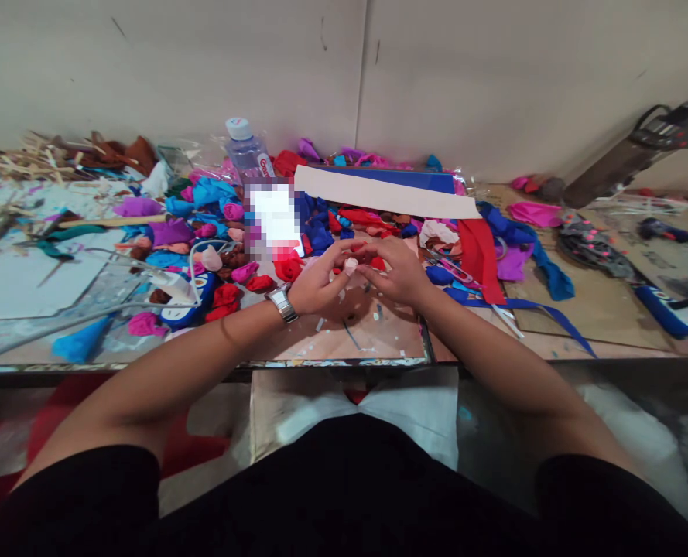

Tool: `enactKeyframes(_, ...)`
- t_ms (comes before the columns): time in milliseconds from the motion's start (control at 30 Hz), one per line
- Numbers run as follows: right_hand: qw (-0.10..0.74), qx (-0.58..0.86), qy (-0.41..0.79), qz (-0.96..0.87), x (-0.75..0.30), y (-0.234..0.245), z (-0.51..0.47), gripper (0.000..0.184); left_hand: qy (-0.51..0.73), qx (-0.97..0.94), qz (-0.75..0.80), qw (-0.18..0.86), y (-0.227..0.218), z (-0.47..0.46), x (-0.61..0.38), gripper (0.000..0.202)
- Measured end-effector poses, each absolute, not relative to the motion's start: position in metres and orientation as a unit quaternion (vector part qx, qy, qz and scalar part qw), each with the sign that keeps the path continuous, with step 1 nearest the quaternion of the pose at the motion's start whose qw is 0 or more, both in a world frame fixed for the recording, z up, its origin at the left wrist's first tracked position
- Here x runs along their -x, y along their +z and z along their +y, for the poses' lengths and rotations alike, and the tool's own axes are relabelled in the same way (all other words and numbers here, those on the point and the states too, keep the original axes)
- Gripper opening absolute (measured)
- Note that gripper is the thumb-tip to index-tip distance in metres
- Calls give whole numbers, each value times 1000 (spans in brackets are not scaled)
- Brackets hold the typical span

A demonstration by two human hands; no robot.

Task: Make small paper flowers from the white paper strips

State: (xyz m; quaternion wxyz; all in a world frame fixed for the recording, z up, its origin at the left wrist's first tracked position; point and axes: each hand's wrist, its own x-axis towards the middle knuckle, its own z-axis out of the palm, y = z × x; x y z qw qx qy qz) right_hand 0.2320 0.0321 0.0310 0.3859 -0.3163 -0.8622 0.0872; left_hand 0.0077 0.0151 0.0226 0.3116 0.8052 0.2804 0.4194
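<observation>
Near the front of the bench, my left hand, with a metal watch at the wrist, pinches a small pale pink rolled paper flower by the thumb. Opposite it, my right hand has its fingers curled in, thumb and fingertips closed at the flower's right side. The fingertips of both hands meet around it, and part of the flower is hidden. Just beyond the hands lie red paper flowers, blue ones and scissors with pink handles.
A pale paper strip lies across the coloured pile. Behind stand a bottle and a blurred bright screen. A glue gun with its cable sits left. Red paper and a blue strip lie right, by a dark umbrella-like object.
</observation>
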Motion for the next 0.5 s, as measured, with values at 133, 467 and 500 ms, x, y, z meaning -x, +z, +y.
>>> enactKeyframes(133,368,307,72,-874,-231,30,32,34,416,-816,271,297,21,16,-7,54)
enactKeyframes(467,378,305,41,-873,-232,31,33,31,450,-782,291,319,18,19,-11,47)
enactKeyframes(500,378,308,41,-872,-233,31,34,32,456,-778,299,313,18,19,-11,43)
